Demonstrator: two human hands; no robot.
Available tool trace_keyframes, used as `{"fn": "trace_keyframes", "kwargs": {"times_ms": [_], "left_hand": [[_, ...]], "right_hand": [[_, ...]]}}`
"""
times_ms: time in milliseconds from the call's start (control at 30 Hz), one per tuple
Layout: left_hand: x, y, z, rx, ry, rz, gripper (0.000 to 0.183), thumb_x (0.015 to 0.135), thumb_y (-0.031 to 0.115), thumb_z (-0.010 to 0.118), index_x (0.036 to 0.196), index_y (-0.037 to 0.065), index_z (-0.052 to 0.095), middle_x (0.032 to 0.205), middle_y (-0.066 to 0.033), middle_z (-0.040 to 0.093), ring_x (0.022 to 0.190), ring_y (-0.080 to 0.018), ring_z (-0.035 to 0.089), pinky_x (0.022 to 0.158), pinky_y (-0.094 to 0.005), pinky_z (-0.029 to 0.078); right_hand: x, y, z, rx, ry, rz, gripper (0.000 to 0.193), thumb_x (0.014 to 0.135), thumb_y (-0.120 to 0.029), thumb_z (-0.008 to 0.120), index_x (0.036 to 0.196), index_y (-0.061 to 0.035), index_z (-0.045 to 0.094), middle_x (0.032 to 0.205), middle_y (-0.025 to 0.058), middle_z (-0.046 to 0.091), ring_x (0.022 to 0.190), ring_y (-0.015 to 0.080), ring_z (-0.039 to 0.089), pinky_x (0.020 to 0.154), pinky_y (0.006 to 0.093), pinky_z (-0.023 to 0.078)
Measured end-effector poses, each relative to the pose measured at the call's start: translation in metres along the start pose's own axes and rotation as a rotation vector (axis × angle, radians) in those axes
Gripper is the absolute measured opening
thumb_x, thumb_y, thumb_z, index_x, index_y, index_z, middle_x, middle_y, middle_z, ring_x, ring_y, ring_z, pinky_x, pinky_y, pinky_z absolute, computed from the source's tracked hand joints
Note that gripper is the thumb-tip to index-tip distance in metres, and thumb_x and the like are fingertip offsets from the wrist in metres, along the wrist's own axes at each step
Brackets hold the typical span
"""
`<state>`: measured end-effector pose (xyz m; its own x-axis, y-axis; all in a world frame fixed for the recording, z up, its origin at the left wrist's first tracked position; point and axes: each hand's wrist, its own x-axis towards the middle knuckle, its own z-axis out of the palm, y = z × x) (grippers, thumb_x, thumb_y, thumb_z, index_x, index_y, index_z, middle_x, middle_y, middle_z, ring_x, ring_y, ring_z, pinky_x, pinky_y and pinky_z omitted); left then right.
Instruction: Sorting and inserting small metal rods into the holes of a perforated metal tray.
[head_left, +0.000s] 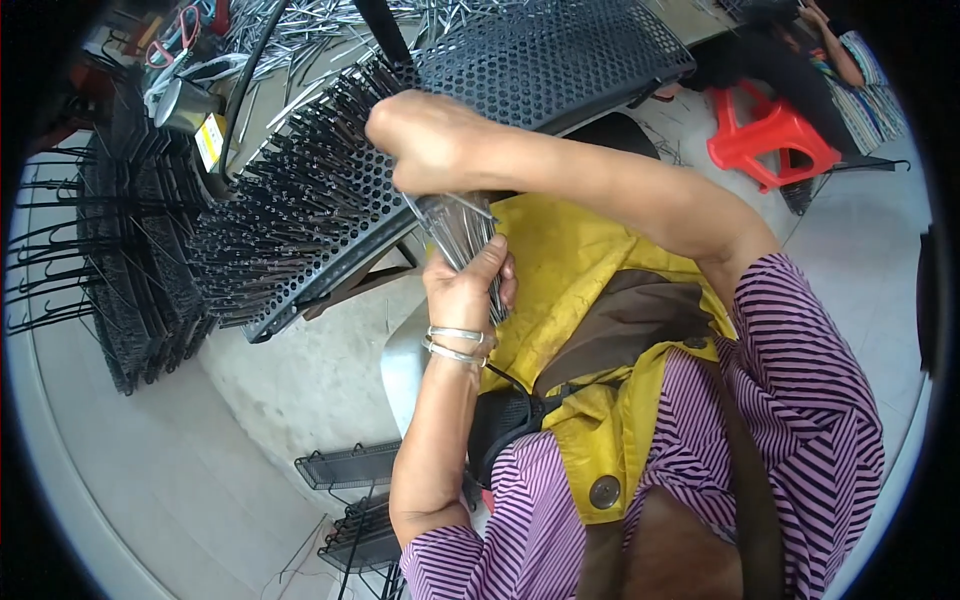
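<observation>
My left hand (468, 285) is closed round a bundle of thin metal rods (458, 228), held upright over my yellow apron (560, 245). Just above the bundle's top, my right hand (425, 140) is curled with its back toward me; its fingertips are hidden, so what they grip cannot be made out. Beneath and beyond that hand lies a black perforated rack (530, 70). Its left part is packed with dark upright rods (300, 195), while bare holes show on the right part.
Loose metal rods (300, 30) heap on the table behind the rack. Scissors (175, 35), a metal can (187, 105) and a yellow-white box (210, 142) sit at the far left. Black hooked racks (130, 250) hang left. A red stool (765, 135) and another person (850, 75) are far right.
</observation>
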<state>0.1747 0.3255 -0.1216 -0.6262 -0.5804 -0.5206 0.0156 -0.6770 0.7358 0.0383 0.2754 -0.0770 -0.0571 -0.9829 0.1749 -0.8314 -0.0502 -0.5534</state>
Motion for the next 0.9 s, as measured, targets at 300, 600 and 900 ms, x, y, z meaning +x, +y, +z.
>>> {"fn": "trace_keyframes", "kwargs": {"times_ms": [300,600,900], "left_hand": [[-0.008,0.005,0.005,-0.15,-0.072,0.009,0.017,0.083,0.015,0.055,0.095,0.004,0.05,0.062,-0.006,0.047,0.044,-0.014,0.043,0.041,-0.0266,0.035],[-0.006,0.002,0.0,-0.314,-0.117,-0.065,0.022,0.082,0.016,0.058,0.098,0.003,0.051,0.066,-0.0076,0.05,0.049,-0.0155,0.046,0.043,-0.0276,0.036],[-0.003,0.0,-0.004,-0.357,-0.08,-0.114,0.033,0.076,0.009,0.056,0.107,0.002,0.046,0.076,-0.0099,0.049,0.053,-0.0172,0.045,0.047,-0.0301,0.036]], "right_hand": [[0.009,0.042,-0.018,0.473,0.744,0.061,0.012,0.065,-0.007,0.066,0.072,0.001,0.062,0.064,0.0086,0.062,0.058,0.0123,0.059,0.056,0.023,0.049],[0.016,0.037,-0.005,0.454,0.814,-0.093,0.014,0.072,-0.005,0.066,0.081,0.0009,0.056,0.072,0.0047,0.061,0.063,0.007,0.059,0.056,0.0192,0.049],[0.016,0.027,-0.004,0.241,0.876,-0.244,0.008,0.071,-0.001,0.059,0.074,-0.0008,0.051,0.064,0.0078,0.053,0.054,0.0174,0.056,0.047,0.0274,0.045]]}}
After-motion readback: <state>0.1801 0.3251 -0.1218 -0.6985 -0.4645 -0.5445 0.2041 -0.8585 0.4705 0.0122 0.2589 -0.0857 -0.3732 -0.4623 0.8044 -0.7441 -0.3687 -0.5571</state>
